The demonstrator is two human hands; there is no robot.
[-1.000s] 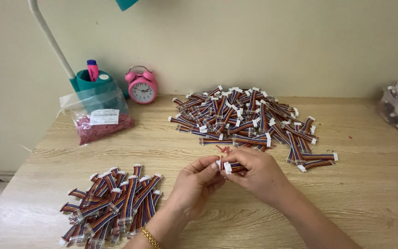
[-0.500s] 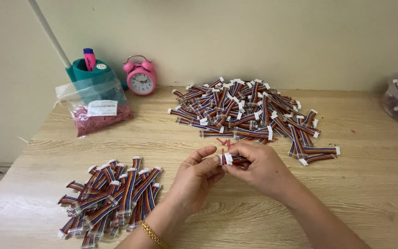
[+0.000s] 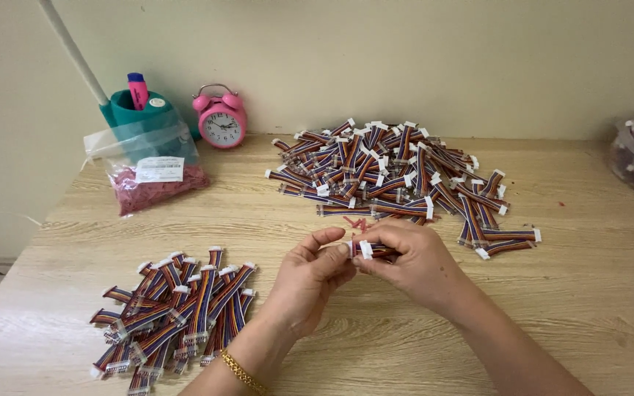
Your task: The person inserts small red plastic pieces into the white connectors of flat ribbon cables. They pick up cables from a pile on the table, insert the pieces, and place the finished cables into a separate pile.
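On the desk: wooden desk (image 3: 566,293) against a pale wall, both hands meeting just above the middle of it.
What changed: not much tbh. Over the last second the hands sit in almost the same spot; only the view shifts a bit, so the clock and cup slide around in frame. Reads like steady fiddling with one piece, not a pick-up or put-down.
Left hand (image 3: 310,282): fingers curled in, thumb and fingertips pinching the near end of the cable bundle (image 3: 368,250). Gold bracelet (image 3: 242,372) on that wrist.
Right hand (image 3: 414,265): closed narrowly round the same bundle, covering most of its length.
How the bundle looks: short, multicoloured ribbon wires with white plastic connectors poking out between the two hands. Held off the surface, between the two piles.
Big pile (image 3: 398,176): loose heap of the same cables, further back and to the right.
Small pile (image 3: 174,312): laid more side by side, near left.
Other stuff: pink alarm clock (image 3: 221,121), teal cup (image 3: 137,114) with a pink marker, clear bag of red bits (image 3: 152,180), a few red bits on the desk by the hands.
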